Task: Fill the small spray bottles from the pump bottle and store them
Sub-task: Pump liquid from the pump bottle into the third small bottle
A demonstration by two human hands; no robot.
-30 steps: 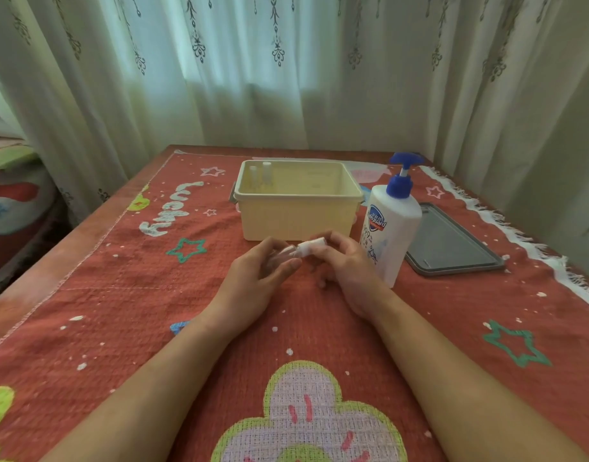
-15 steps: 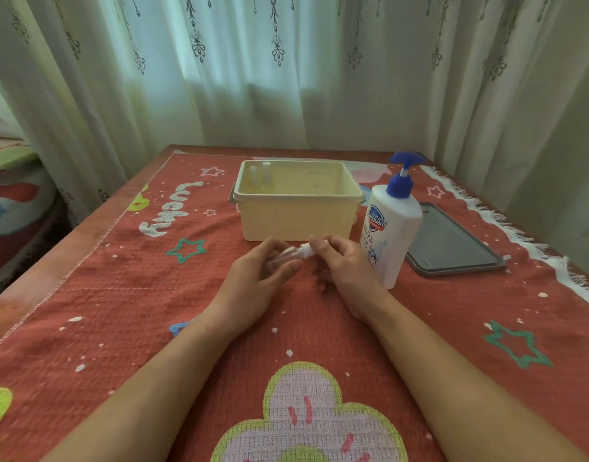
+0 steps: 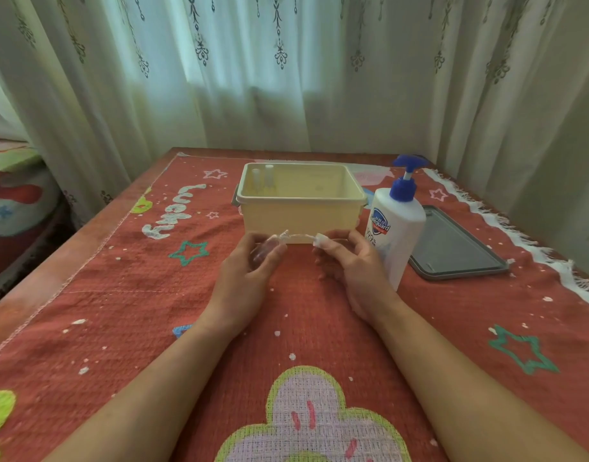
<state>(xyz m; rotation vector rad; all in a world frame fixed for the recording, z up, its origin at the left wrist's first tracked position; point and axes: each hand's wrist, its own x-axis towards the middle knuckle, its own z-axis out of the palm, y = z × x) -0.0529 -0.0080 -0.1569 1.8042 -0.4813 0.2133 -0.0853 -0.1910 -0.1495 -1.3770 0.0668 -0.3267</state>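
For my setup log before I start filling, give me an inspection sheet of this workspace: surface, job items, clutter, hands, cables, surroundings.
Surface: red patterned tablecloth.
Job's things: pump bottle upright beside cream bin; two small bottles standing in its back left corner; grey lid flat, right of the pump bottle.
Clutter: nothing seen.
Hands: left hand holds clear spray bottle; right hand pinches its spray head, dip tube drawn out.
Cables: nothing seen.
Surroundings: curtains behind; bedding at left.

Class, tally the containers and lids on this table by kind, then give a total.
Small spray bottles: 3 (two in the cream bin, one held, its spray head out)
Pump bottle: 1
Cream bin: 1
Grey lid: 1
Total: 6
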